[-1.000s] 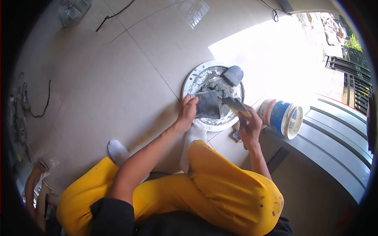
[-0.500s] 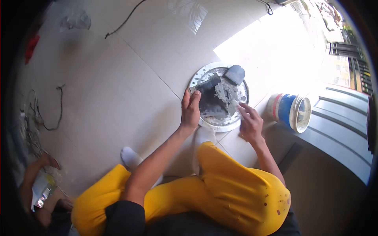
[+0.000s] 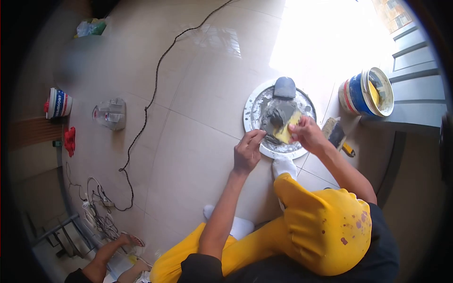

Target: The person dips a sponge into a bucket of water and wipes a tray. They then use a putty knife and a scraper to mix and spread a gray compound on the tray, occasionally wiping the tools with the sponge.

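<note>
A round light-coloured tray (image 3: 251,111) lies on the floor, smeared with grey paste (image 3: 278,114). In my right hand (image 3: 309,134) is a yellow scraper (image 3: 289,129), its flat blade tilted against the paste. My left hand (image 3: 248,150) is closed in a pinch at the tray's near left edge. A dark, thin edge shows by its fingertips, but I cannot make out what it grips. At the tray's far rim rests a dark grey block (image 3: 284,88) with one rounded end.
A paint bucket (image 3: 354,96) stands right of the tray. A utility knife (image 3: 348,149) and a black-and-pale flat tool (image 3: 333,132) lie nearby. A black cord (image 3: 155,89) crosses the floor; a clear plastic container (image 3: 110,114) and another person's leg (image 3: 106,254) are leftward.
The view has shifted, showing more floor to the left. The broad dark blade in my left hand is no longer seen face-on. My right hand's yellow scraper now shows clearly over the paste.
</note>
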